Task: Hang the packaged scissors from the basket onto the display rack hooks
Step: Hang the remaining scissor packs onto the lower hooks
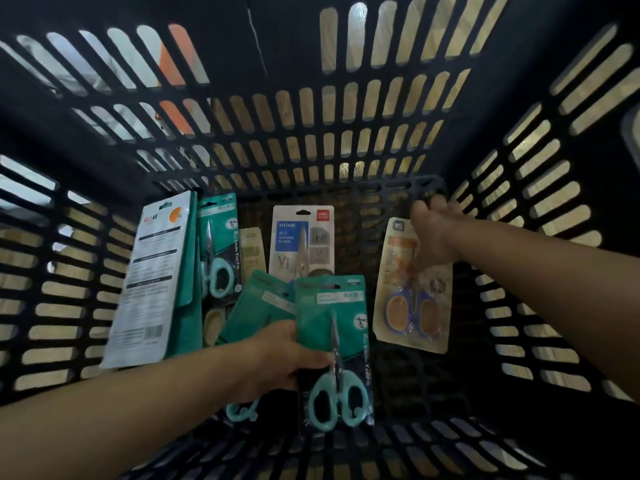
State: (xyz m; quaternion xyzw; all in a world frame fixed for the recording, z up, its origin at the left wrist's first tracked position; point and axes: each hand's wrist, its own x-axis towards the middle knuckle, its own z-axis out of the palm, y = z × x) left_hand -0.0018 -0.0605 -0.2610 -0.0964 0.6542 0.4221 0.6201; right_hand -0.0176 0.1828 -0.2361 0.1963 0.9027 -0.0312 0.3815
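I look down into a dark slotted basket holding several packaged scissors. My left hand grips a teal pack with mint-handled scissors, lifted above the basket floor. My right hand holds the top of a cream pack with blue and orange scissors, fingers curled over its upper right edge. A white "HOME" pack lies at the back centre. A second teal pack leans at the left beside a white pack turned back side up. No display rack is in view.
More teal packs lie under my left hand, and a pale green pack peeks out behind them. The basket walls rise on all sides. The right half of the basket floor shows bare.
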